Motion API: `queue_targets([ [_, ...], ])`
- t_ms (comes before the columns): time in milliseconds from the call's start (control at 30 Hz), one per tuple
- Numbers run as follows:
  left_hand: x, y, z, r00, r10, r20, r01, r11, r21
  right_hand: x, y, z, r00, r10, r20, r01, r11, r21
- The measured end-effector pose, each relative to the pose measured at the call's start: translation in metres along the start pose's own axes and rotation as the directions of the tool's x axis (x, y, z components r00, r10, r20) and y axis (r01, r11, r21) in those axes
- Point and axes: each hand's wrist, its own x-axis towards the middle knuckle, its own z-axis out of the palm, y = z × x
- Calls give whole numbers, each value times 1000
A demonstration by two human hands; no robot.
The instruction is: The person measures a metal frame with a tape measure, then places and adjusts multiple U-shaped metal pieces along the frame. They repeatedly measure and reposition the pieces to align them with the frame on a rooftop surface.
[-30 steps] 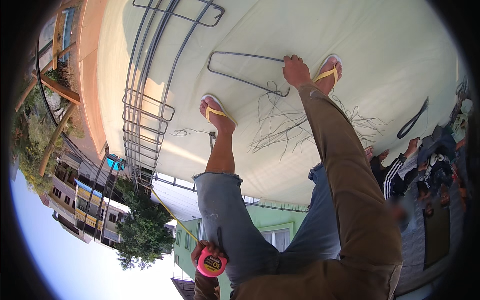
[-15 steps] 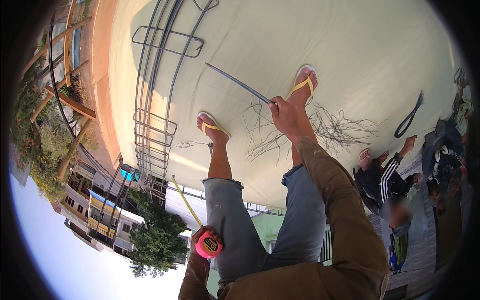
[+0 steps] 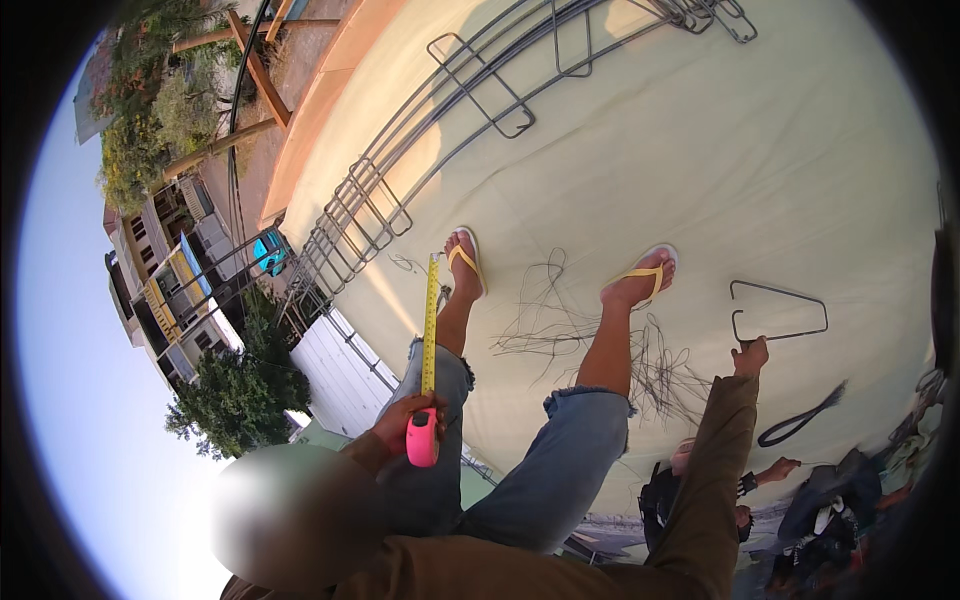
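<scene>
My left hand (image 3: 398,425) is wrapped round a pink tape measure (image 3: 422,442) in front of my left thigh. Its yellow blade (image 3: 430,335) is pulled out and points away toward my left foot. Out to the right, my right hand (image 3: 749,357) grips a bent steel rebar stirrup (image 3: 780,291) by its near side. The stirrup is a four-cornered loop with a gap on the left, held above the pale floor. Tangled thin wires (image 3: 550,335) lie on the floor between and beside my feet.
A long rebar cage (image 3: 372,200) with several stirrups runs across the left and far side. A black wire bundle (image 3: 825,400) lies at right, near another person's arm (image 3: 775,472). The floor's orange edge (image 3: 310,130) is at far left, with trees and buildings beyond.
My right hand has swung right with the steel piece, which looked like a straight rod before and now shows as a loop. The tape measure has turned, its blade now pointing straight ahead.
</scene>
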Motion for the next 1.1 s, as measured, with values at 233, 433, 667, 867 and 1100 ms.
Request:
queue_targets([
  [233,-3,-50,87,986,86,144,-93,995,42,-231,-40,74,672,87,736,489,694,-528],
  [433,25,-59,137,904,422,72,-425,905,35,-469,-50,104,-50,592,804,122,803,-584],
  [667,85,14,169,736,673,71,-653,679,335,-474,-50,183,147,555,819,171,801,-573],
  [867,156,122,190,700,710,-75,-714,695,-79,-451,-63,286,206,617,760,312,694,-648],
  [1100,176,299,144,753,637,166,-649,675,351,-422,-45,388,249,660,709,318,636,-703],
])
